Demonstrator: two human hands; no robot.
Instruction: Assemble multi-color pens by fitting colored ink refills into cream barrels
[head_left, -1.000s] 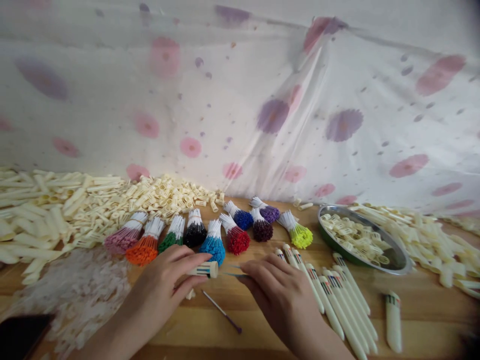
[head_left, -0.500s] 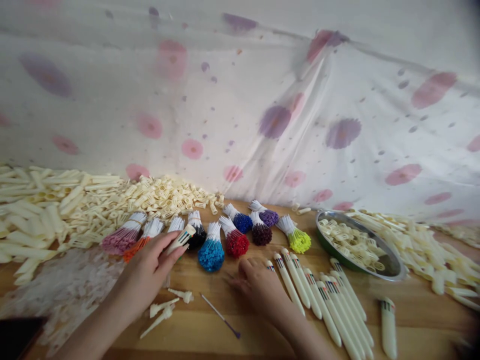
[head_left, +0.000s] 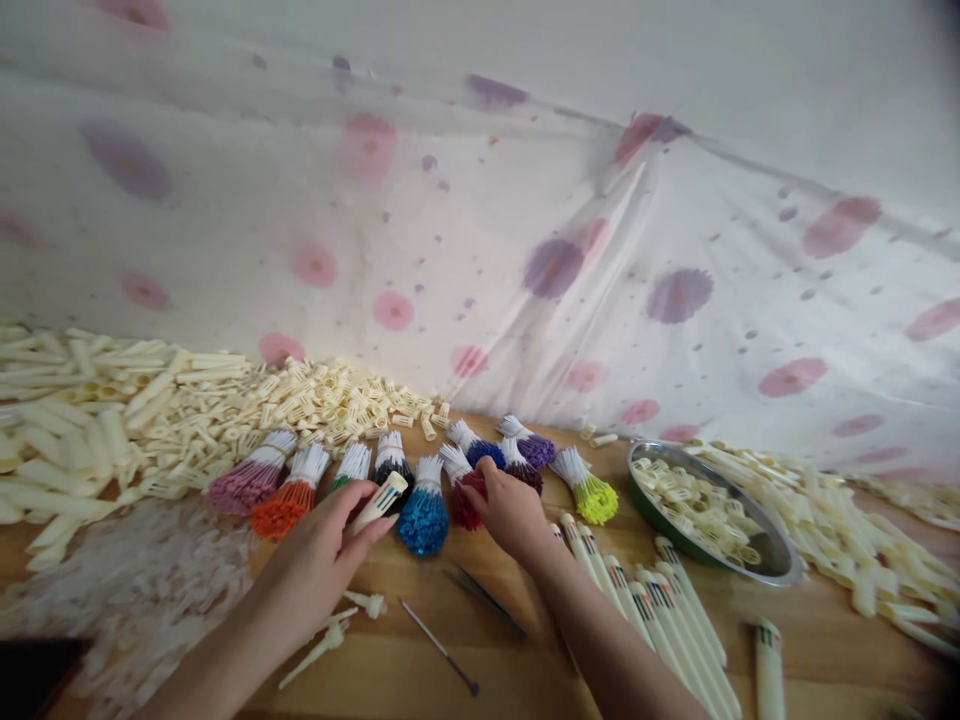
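At the red bundle (head_left: pixel 463 512), right hand (head_left: pixel 512 508) arrives, fingers curled, grip unclear, freed of tweezers (head_left: pixel 486 598) now laid down; left hand (head_left: pixel 330 545) pinches slotted barrel (head_left: pixel 379 502).

Covered bundles, cropped edges.
The right grip (head_left: pixel 511 508) overlaps the red bundle (head_left: pixel 460 508); whether its fingertips pinch anything cannot be told. The left grip (head_left: pixel 330 535) hides much of the green bundle (head_left: pixel 352 463) and the slotted piece's (head_left: pixel 381 502) lower end. Picture edges cut a dark object (head_left: pixel 34 670) and a lone pen (head_left: pixel 769 670).
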